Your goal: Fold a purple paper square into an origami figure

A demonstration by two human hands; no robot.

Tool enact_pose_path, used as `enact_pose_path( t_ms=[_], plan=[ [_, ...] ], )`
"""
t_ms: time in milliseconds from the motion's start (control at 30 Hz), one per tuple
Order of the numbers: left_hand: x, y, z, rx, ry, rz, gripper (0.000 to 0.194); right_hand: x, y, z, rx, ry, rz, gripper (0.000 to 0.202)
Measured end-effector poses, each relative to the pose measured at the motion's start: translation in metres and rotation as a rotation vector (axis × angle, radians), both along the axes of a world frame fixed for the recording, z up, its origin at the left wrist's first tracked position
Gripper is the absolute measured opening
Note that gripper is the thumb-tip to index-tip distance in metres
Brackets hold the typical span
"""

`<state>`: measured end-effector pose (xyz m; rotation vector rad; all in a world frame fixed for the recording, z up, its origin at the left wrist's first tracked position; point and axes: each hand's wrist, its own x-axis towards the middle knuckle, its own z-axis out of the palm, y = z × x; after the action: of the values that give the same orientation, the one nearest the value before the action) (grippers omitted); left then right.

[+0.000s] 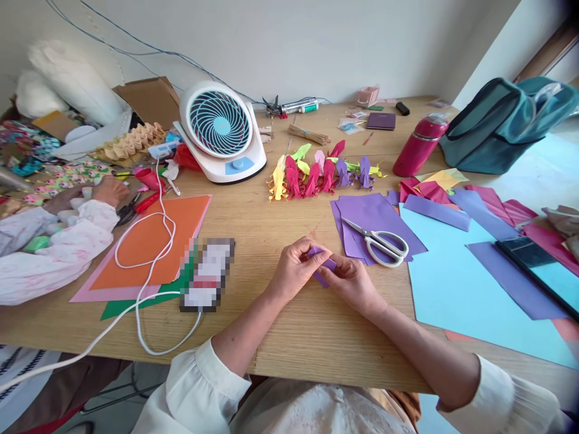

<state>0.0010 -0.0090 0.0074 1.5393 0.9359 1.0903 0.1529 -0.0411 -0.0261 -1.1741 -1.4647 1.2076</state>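
Observation:
Between my two hands, just above the table, is a small folded piece of purple paper (321,278). My left hand (296,265) pinches its upper left part with thumb and fingers. My right hand (355,282) grips its right side, the fingertips of both hands nearly meeting. Part of the paper is hidden behind the fingers. To the right, white-handled scissors (385,246) lie on a stack of purple paper sheets (362,211). Beyond my hands stands a group of folded paper figures (312,175) in yellow, red, pink, green and purple.
A white fan (221,129) stands at the back. At left lie a phone (208,274) with a white cable, orange paper (136,247) and another person's arm (67,235). Light blue paper (456,283), a red bottle (420,144) and a teal bag (493,144) are at right.

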Motion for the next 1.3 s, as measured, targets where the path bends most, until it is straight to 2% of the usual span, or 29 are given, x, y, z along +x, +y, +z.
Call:
enact_pose_path(
  t_ms=[200, 367, 467, 633, 867, 1100, 1300],
  plan=[
    [0.0, 0.001, -0.001, -0.002, 0.011, 0.012, 0.03, 0.0, -0.001, -0.001, 0.037, -0.017, -0.017, 0.031],
    [0.001, -0.001, 0.0, -0.077, -0.05, -0.014, 0.031, 0.0, -0.002, 0.0, 0.032, -0.007, -0.007, 0.032],
    [0.0, 0.0, 0.001, -0.139, -0.109, -0.037, 0.032, 0.0, -0.001, 0.002, -0.018, 0.024, 0.003, 0.036],
    [-0.004, 0.004, -0.002, -0.189, -0.122, -0.037, 0.048, -0.001, 0.005, 0.008, -0.124, 0.179, -0.032, 0.043],
    [0.0, 0.005, -0.009, -0.098, 0.048, 0.061, 0.028, -0.002, 0.006, 0.006, -0.126, 0.261, -0.065, 0.043],
    [-0.004, 0.007, -0.007, 0.015, 0.086, 0.072, 0.039, -0.002, 0.004, 0.008, -0.13, 0.195, -0.021, 0.047],
    [-0.004, 0.006, -0.005, 0.002, 0.048, 0.089, 0.032, -0.002, 0.004, 0.008, -0.124, 0.164, -0.016, 0.047]
  ],
)
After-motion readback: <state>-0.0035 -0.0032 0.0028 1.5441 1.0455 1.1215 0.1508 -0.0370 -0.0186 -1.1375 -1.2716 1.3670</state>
